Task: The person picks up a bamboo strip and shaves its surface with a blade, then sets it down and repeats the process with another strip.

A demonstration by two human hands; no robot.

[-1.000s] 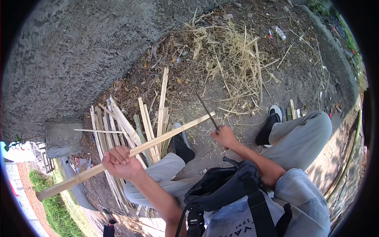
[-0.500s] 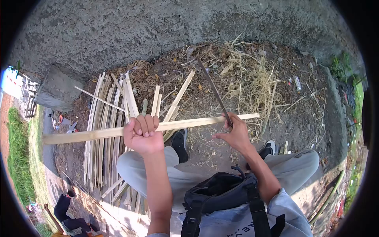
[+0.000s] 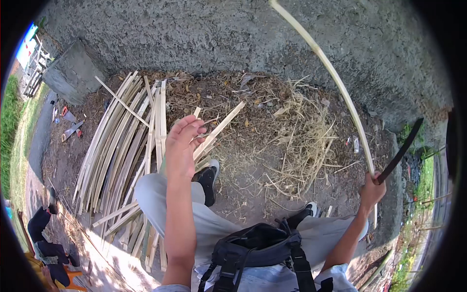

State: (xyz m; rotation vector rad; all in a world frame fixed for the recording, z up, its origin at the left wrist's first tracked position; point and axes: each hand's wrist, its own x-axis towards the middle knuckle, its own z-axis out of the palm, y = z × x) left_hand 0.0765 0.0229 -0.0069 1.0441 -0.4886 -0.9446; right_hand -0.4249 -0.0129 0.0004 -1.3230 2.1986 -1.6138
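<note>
In the head view, my right hand [image 3: 372, 193] is closed around a dark long-bladed knife [image 3: 402, 150] and a long pale bamboo strip [image 3: 335, 78]. The strip rises past the top of the view, looking curved, and its lower end sticks out below the hand. The blade points up and to the right. My left hand [image 3: 182, 141] is raised in front of my left knee, fingers loosely curled and apart, with nothing seen in it. Behind and left of it lies a pile of split bamboo strips [image 3: 119, 131].
Fibre shavings [image 3: 311, 151] cover the ground ahead, before a rough grey wall [image 3: 219, 39]. Saws [image 3: 72, 130] lie at the left by a concrete block [image 3: 75, 73]. A black bag [image 3: 258, 246] sits at my waist. Another person's legs [image 3: 46, 238] show at lower left.
My left hand has let go of the bamboo strip. My right hand has moved far right with knife and strip; the strip has swung from level to steeply upright.
</note>
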